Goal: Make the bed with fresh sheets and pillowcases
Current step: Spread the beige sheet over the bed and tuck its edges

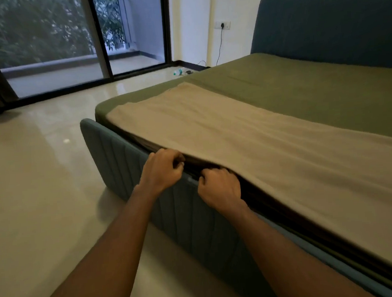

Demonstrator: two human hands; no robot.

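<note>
A beige sheet (247, 140) lies in a long strip along the foot end of the bed, over a green sheet (313, 89) that covers the mattress. Its near edge hangs into the dark gap between the mattress and the blue padded footboard (126, 158). My left hand (161, 169) has its fingers curled round that edge at the gap. My right hand (221, 188) sits just to the right, its fingers also curled into the edge, fingertips hidden in the gap. No pillows are in view.
A blue upholstered headboard (325, 25) stands at the far right. Glossy tiled floor (41, 170) spreads to the left. A sliding glass door (67, 41) fills the back wall. A plastic bottle (177, 72) and a cable from a wall socket (223, 25) lie on the floor beside the bed.
</note>
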